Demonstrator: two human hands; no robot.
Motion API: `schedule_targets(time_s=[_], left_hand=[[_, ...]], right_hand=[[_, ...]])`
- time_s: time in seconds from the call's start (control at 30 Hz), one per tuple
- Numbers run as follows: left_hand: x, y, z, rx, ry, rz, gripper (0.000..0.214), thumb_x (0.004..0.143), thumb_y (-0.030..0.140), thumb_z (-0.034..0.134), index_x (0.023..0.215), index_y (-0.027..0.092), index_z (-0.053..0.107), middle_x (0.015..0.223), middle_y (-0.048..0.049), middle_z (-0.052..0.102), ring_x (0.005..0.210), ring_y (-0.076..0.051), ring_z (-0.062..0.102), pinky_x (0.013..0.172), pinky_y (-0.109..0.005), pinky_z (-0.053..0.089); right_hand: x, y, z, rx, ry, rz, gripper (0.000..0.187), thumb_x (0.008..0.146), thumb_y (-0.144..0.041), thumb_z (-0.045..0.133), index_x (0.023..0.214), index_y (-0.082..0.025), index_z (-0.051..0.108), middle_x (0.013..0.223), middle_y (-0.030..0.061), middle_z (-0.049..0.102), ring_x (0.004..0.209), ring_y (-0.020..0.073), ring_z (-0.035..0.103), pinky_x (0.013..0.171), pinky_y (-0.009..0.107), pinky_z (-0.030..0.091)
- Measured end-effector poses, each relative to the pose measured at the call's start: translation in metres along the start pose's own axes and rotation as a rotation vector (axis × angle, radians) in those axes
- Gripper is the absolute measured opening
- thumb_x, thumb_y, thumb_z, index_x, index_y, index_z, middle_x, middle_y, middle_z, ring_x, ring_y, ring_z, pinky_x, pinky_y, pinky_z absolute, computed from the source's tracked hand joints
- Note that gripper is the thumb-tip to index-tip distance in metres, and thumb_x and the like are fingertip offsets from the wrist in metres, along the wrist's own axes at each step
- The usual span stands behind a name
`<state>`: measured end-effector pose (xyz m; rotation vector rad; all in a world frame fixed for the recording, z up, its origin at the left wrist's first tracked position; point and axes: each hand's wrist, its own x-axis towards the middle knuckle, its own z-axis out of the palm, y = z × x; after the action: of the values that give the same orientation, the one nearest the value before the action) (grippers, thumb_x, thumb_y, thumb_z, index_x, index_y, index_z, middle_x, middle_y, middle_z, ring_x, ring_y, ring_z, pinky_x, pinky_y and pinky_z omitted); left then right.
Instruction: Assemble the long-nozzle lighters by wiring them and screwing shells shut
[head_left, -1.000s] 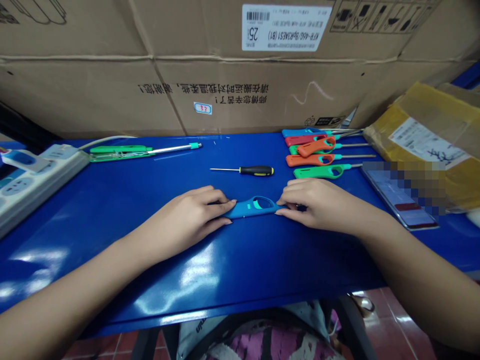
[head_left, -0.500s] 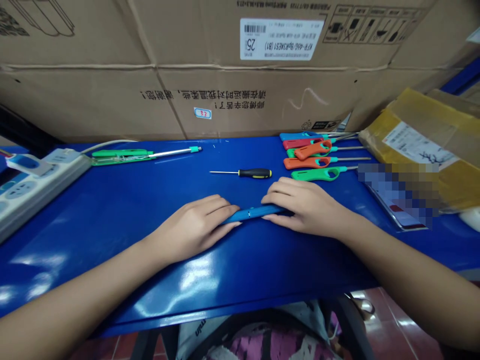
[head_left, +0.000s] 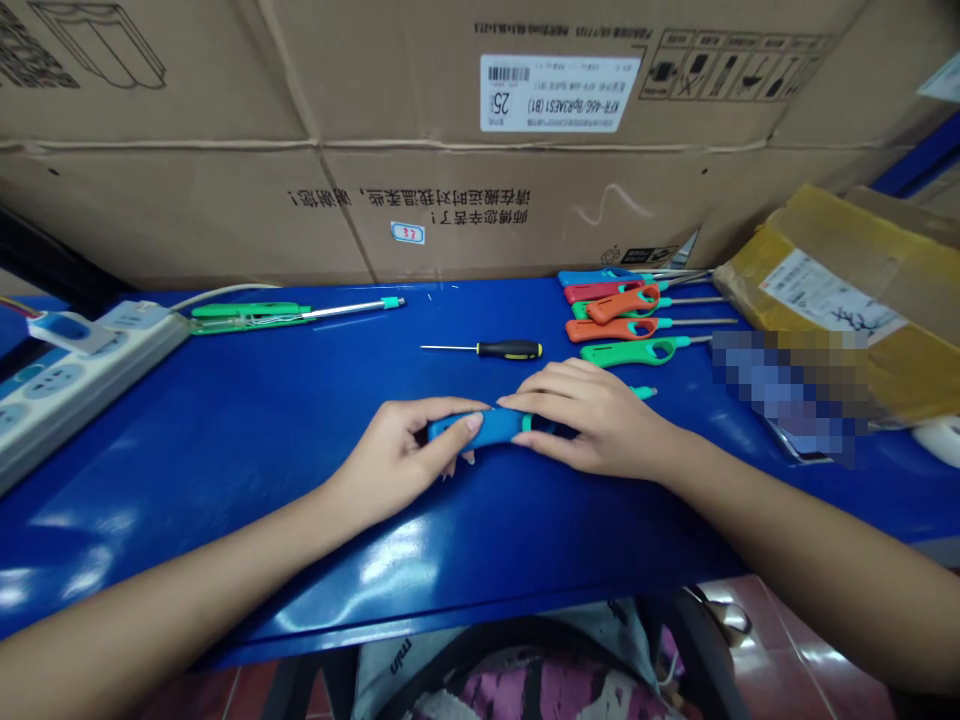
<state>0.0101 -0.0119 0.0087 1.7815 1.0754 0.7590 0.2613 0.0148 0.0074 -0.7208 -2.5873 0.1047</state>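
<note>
A blue long-reach lighter [head_left: 496, 428] is held between my two hands above the blue tabletop. My left hand [head_left: 409, 440] is closed round its handle end, thumb on top. My right hand [head_left: 592, 415] grips the trigger end, covering most of it; a turquoise tip piece shows past its knuckles. Beyond the hands lies a black and yellow screwdriver [head_left: 511, 349], its blade toward the left. Several assembled lighters lie in a pile to the right, among them a green lighter [head_left: 626, 353] and an orange lighter [head_left: 611, 329]. Farther left is an opened green lighter [head_left: 251, 313] with its inside showing.
A white power strip [head_left: 60, 385] with a plug in it runs along the left side. At right are a parcel wrapped in yellow tape [head_left: 817, 280] and a blurred-out phone-like object [head_left: 787, 395]. A large cardboard box [head_left: 225, 210] walls off the back of the blue table [head_left: 315, 590].
The blue lighter has been turned from its narrow edge to its broad side. My left thumb now lies across it, and the turquoise tip has come into sight beyond my right hand.
</note>
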Motion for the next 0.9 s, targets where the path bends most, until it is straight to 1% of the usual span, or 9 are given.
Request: schedule_targets(time_s=[0.1,0.17,0.23,0.37,0.43,0.53,0.7,0.83,0.9], left_hand=[[0.004,0.001,0.000,-0.359,-0.007,-0.247,0.042,0.094,0.045,0.063,0.116,0.011,0.071,0.070,-0.0049,0.071,0.050,-0.013,0.062,0.049,-0.024,0.054],[0.005,-0.001,0.000,-0.381,-0.008,-0.238,0.042,0.096,0.047,0.059,0.114,0.011,0.072,0.075,-0.0076,0.074,0.055,-0.015,0.067,0.053,-0.026,0.058],[0.005,-0.005,-0.002,-0.214,0.028,-0.070,0.039,0.095,0.046,0.061,0.112,0.013,0.073,0.089,-0.0100,0.076,0.068,-0.017,0.072,0.064,-0.029,0.062],[0.001,-0.010,-0.005,0.250,0.108,0.397,0.029,0.090,0.030,0.072,0.117,0.019,0.073,0.110,-0.0090,0.074,0.097,-0.020,0.072,0.088,-0.030,0.061],[-0.002,-0.011,-0.006,0.359,0.100,0.503,0.027,0.094,0.024,0.067,0.119,0.018,0.071,0.108,-0.0084,0.075,0.097,-0.018,0.072,0.090,-0.029,0.060],[-0.003,-0.010,-0.007,0.415,0.089,0.559,0.024,0.095,0.022,0.065,0.118,0.017,0.070,0.105,-0.0086,0.076,0.094,-0.017,0.073,0.087,-0.026,0.060],[0.000,-0.009,-0.011,0.376,0.122,0.509,0.021,0.092,0.023,0.068,0.110,0.015,0.073,0.100,-0.0082,0.077,0.088,-0.017,0.073,0.080,-0.025,0.059],[0.004,-0.007,-0.021,0.228,0.206,0.313,0.017,0.091,0.029,0.068,0.099,0.016,0.076,0.077,-0.0034,0.074,0.064,-0.014,0.069,0.064,-0.025,0.055],[0.006,-0.007,-0.028,0.140,0.264,0.205,0.018,0.091,0.031,0.068,0.091,0.015,0.075,0.066,-0.0010,0.070,0.056,-0.013,0.064,0.059,-0.024,0.052]], right_hand=[[0.001,0.001,0.002,-0.045,-0.011,-0.054,0.048,0.097,-0.048,0.059,0.130,-0.013,0.063,0.114,0.0126,0.072,0.098,0.0254,0.067,0.085,0.039,0.052],[0.001,0.000,0.003,-0.048,-0.001,-0.056,0.041,0.100,-0.040,0.055,0.129,-0.012,0.064,0.113,0.0134,0.073,0.098,0.0246,0.069,0.084,0.038,0.055],[0.001,0.000,0.004,-0.016,0.021,-0.034,0.035,0.102,-0.034,0.051,0.127,-0.013,0.065,0.113,0.0136,0.073,0.099,0.0231,0.070,0.085,0.036,0.056],[-0.001,0.000,0.005,0.065,0.028,0.013,0.034,0.103,-0.032,0.049,0.128,-0.015,0.065,0.116,0.0138,0.073,0.105,0.0225,0.070,0.090,0.036,0.058],[-0.002,-0.001,0.006,0.097,0.012,0.010,0.033,0.103,-0.031,0.049,0.127,-0.016,0.065,0.117,0.0133,0.074,0.108,0.0231,0.070,0.091,0.037,0.058],[-0.001,-0.005,0.007,0.119,-0.001,0.018,0.030,0.103,-0.030,0.049,0.123,-0.018,0.068,0.116,0.0105,0.075,0.105,0.0224,0.072,0.091,0.035,0.058],[-0.001,-0.005,0.001,0.056,-0.058,0.100,0.040,0.101,-0.037,0.055,0.134,-0.016,0.062,0.117,0.0106,0.075,0.103,0.0226,0.072,0.090,0.035,0.057],[-0.005,0.010,-0.015,-0.090,-0.048,0.162,0.045,0.098,-0.040,0.059,0.134,-0.014,0.063,0.104,0.0111,0.077,0.090,0.0237,0.071,0.081,0.036,0.055],[-0.006,0.018,-0.027,-0.184,-0.007,0.171,0.045,0.096,-0.041,0.060,0.134,-0.016,0.063,0.106,0.0119,0.076,0.099,0.0278,0.068,0.089,0.042,0.051]])
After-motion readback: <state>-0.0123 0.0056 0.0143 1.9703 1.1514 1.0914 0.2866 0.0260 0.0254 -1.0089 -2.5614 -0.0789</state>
